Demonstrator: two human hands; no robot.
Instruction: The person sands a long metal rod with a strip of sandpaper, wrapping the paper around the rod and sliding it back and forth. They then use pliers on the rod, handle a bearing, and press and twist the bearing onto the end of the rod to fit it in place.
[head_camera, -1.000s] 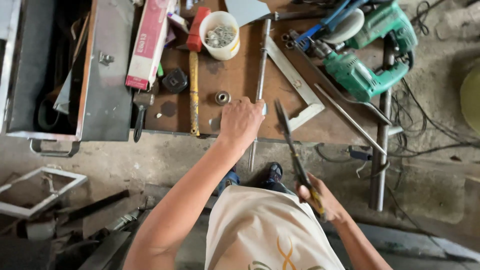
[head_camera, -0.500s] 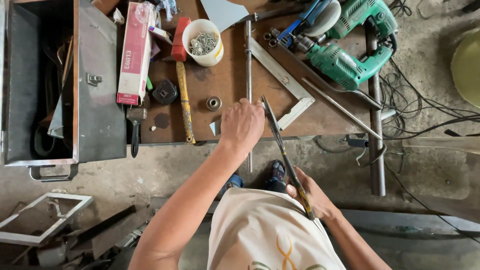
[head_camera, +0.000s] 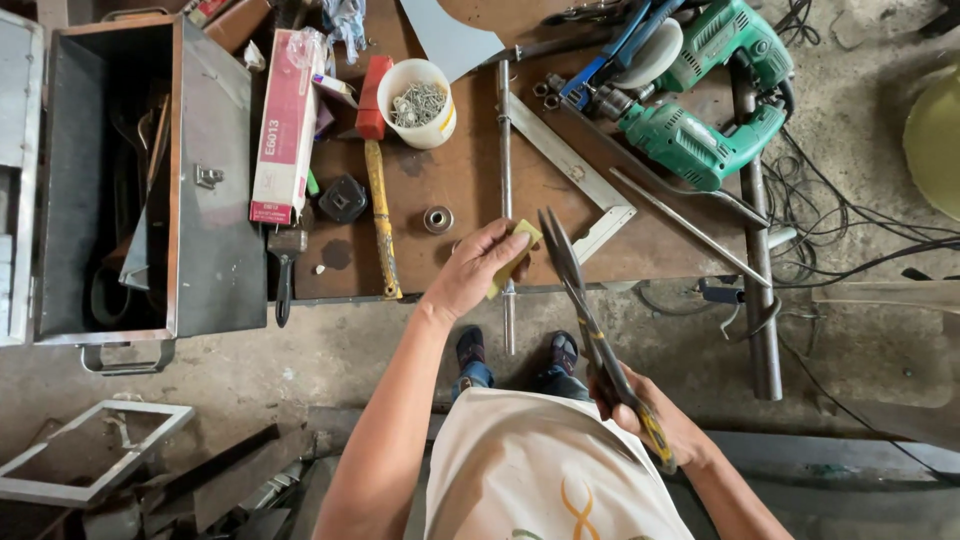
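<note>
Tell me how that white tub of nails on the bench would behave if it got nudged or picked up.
The white tub stands upright and looks nearly full of nails, so it is probably heavy for its size and would slide rather than tip. It has no lid, so tilting it would likely spill them onto the bench.

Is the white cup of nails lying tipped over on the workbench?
No, the cup stands upright on the workbench, its nails showing through the open top.

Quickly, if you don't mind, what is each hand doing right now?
Left hand: closed on a small yellow piece, over the table edge.
Right hand: closed on the handles of the snips, blades pointing at the piece.
</note>
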